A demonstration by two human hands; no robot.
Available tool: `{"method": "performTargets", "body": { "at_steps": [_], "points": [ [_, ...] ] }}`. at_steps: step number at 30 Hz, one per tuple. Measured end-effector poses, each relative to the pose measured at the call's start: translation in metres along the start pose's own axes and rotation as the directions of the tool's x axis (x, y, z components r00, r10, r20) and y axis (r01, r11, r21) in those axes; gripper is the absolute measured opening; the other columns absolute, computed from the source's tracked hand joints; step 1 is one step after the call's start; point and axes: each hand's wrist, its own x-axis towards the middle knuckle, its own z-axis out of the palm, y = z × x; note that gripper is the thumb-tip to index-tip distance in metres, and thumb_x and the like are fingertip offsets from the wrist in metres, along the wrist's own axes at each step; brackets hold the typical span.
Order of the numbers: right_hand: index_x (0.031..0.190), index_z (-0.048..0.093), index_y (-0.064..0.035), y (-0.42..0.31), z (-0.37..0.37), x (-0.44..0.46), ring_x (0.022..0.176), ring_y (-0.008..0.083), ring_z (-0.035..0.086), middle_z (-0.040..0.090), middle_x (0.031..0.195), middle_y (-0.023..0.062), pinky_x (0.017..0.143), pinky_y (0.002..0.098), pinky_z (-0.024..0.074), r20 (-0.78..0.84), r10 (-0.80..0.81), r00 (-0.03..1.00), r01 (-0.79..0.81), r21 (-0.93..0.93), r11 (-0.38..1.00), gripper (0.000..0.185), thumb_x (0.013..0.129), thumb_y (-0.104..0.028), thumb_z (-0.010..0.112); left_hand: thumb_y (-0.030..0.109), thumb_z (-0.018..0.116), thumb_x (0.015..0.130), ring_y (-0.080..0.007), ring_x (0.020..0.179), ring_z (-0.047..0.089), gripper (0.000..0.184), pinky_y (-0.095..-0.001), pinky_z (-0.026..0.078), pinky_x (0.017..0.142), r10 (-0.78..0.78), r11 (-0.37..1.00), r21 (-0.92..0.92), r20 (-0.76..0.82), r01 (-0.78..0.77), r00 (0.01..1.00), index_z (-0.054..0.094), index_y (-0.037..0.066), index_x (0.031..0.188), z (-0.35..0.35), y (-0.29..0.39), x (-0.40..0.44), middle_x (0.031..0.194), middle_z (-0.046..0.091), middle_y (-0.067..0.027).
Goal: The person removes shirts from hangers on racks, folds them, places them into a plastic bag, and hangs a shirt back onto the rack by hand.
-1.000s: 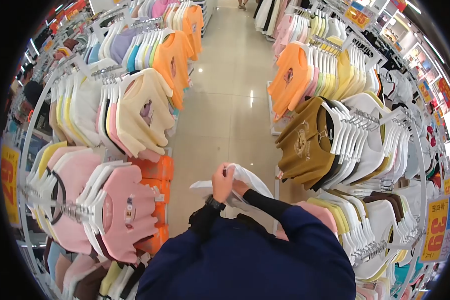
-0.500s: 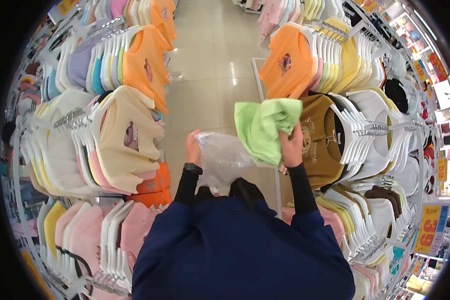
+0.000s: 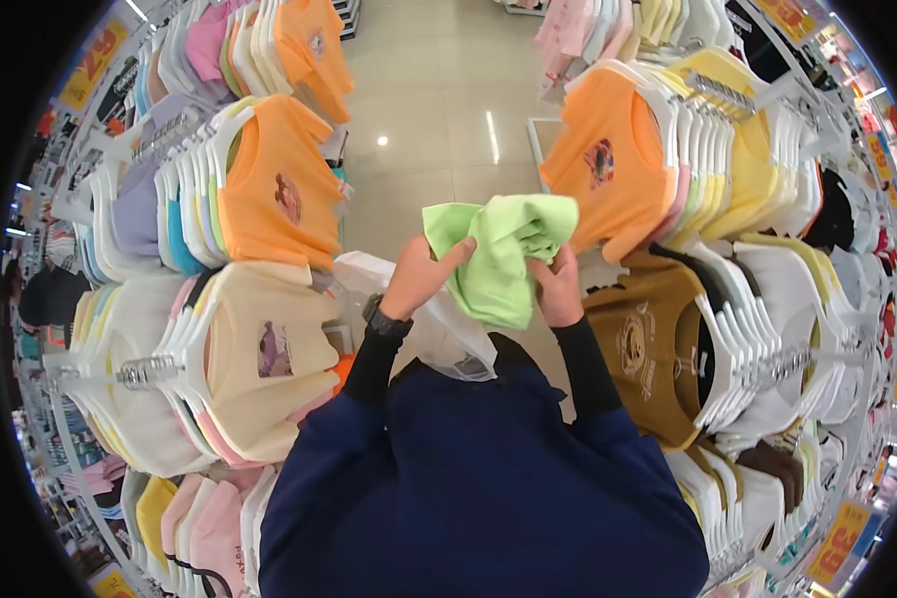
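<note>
A folded, crumpled light green garment [image 3: 503, 261] is held up in front of me between both hands. My left hand [image 3: 424, 277] grips its left side, with the thumb lying across the cloth and the other fingers hidden. My right hand [image 3: 560, 287] holds the lower right side, its thumb pressed into the folds. Below and behind my left hand hangs a clear plastic bag [image 3: 448, 334], partly covered by that hand and wrist. Whether the left fingers also hold the bag cannot be seen.
Racks of hanging shirts line both sides of a tiled aisle [image 3: 424, 100]. Orange shirts [image 3: 279, 189] and a cream shirt [image 3: 269, 349] hang on the left. A brown shirt [image 3: 643, 344] hangs close to my right arm. A price sign [image 3: 839, 543] stands at lower right.
My left hand has moved right and up from the spread bag onto the green garment. The garment has shifted left to the middle, and the bag now hangs slack. The view has moved slightly.
</note>
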Motion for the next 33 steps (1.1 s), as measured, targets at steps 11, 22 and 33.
{"method": "performTargets", "body": {
  "at_steps": [11, 22, 33],
  "points": [
    [0.103, 0.058, -0.0026, 0.009, -0.02, 0.205, 0.097, 0.0141, 0.056, 0.059, 0.102, 0.004, 0.088, 0.0282, 0.0447, -0.025, -0.015, 1.0, 0.009, -0.2, 0.98, 0.017, 0.099, -0.012, 0.046, 0.021, 0.068, 0.089, -0.0151, 0.075, 0.062, 0.028, -0.0319, 0.05, 0.073, 0.274, 0.942, 0.231, -0.106, -0.245, 0.956, 0.066, -0.001, 0.107, -0.031, 0.038, 0.205, 0.087, 0.069, -0.0163],
    [0.1, 0.063, -0.0024, -0.081, 0.009, 0.432, 0.089, 0.009, 0.056, 0.061, 0.096, -0.0005, 0.079, 0.0244, 0.0454, 0.223, -0.322, 0.92, 0.392, -0.53, 0.752, 0.018, 0.089, -0.003, 0.049, 0.019, 0.067, 0.09, -0.0118, 0.073, 0.056, 0.024, -0.0281, 0.047, 0.07, 0.427, 0.876, 0.202, 0.1, -0.438, 0.899, 0.068, 0.001, 0.106, -0.156, 0.1, 0.417, 0.082, 0.068, -0.0086],
    [0.101, 0.058, -0.0021, -0.107, 0.081, 0.608, 0.076, 0.046, 0.058, 0.059, 0.079, 0.025, 0.063, 0.0448, 0.0448, 0.086, -0.564, 0.822, 0.287, -0.917, 0.279, 0.014, 0.096, -0.012, 0.05, 0.031, 0.078, 0.079, -0.0218, 0.072, 0.064, 0.035, -0.0335, 0.049, 0.067, 0.482, 0.795, 0.487, -0.145, -0.362, 0.864, 0.067, 0.01, 0.104, -0.168, 0.129, 0.548, 0.077, 0.065, -0.0078]
  ]
}}
